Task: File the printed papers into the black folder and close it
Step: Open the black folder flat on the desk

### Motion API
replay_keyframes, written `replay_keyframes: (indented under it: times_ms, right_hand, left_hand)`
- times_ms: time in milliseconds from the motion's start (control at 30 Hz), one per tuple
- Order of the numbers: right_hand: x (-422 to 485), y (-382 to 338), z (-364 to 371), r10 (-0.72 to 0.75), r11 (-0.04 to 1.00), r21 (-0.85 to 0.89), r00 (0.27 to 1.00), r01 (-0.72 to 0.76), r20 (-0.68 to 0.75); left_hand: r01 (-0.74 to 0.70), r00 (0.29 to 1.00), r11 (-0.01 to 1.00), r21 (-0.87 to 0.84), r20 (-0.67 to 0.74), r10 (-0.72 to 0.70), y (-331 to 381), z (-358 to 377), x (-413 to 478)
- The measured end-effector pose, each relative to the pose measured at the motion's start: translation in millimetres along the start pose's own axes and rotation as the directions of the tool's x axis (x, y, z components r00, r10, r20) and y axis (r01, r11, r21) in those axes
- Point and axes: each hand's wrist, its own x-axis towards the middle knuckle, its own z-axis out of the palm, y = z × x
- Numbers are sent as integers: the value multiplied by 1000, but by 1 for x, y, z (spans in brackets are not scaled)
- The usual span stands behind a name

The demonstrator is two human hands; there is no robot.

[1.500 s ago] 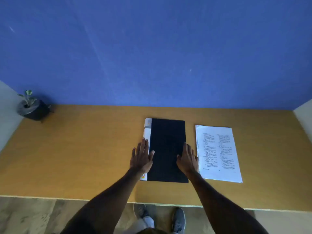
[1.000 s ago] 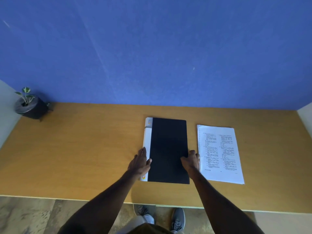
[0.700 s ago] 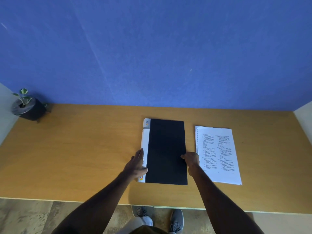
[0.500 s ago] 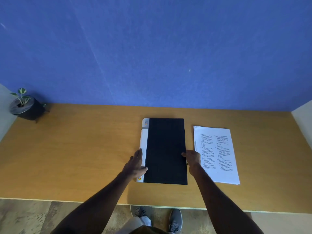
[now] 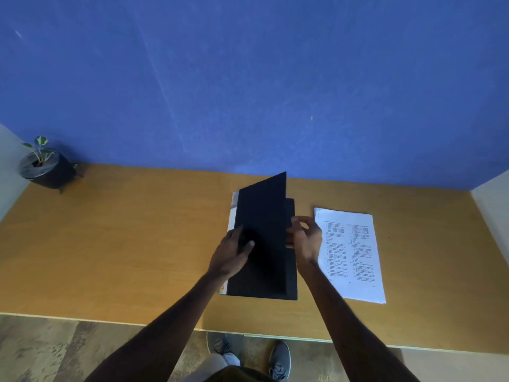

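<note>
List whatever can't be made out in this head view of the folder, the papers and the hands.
- Inside of the black folder: hidden by its half-raised cover; pockets or sheets inside cannot be seen.
- Right hand fingertips: tucked behind the cover's edge, so the grip is unclear.
- Printed papers: text too small to read; sheet count cannot be told.
- Spine label under the left hand: partly covered and too small.
- Person's body: cut off by the bottom edge.

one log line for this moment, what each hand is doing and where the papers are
step: opening folder | right hand: lifting front cover edge | left hand: on black folder near spine | printed papers: on desk, right of folder, unfiled
</note>
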Motion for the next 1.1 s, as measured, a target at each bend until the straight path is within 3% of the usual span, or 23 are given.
replay_keyframes:
  times_ms: [133,267,467,600,667,767,933,1100]
  right_hand:
    - [-20,-20,32,-46,994,111,968,19,249]
    - [-45,-23,66,-138,986,144,874,79,466]
    - [-73,13,119,-32,1000,19,755,25,655]
    - [-78,44,150,41,976,-184,732,117,681]
    - [-77,51,160,89,910,-352,727,218,681]
    - [-74,58,171,103,718,-536,694,444,712]
    - [-63,76,184,97,315,-589,592,744,800]
    - [-63,101,198,115,215,-602,592,769,797]
  left_hand:
    - [-64,986,948,-313,-167,11,18,-24,5]
    - [-158,956,899,-409,-291,36,11,-65,6]
    - [-161,914,910,-383,-406,-10,-29,-131,-1]
    - [-50,878,954,-294,-468,-98,-64,-159,-3]
    - [33,856,964,-265,-490,-164,-81,-163,-3]
    - [149,835,945,-292,-474,-279,-106,-169,3]
    - [328,819,861,-390,-336,-464,-135,-169,19]
    - [440,812,798,-411,-197,-549,-153,-162,39]
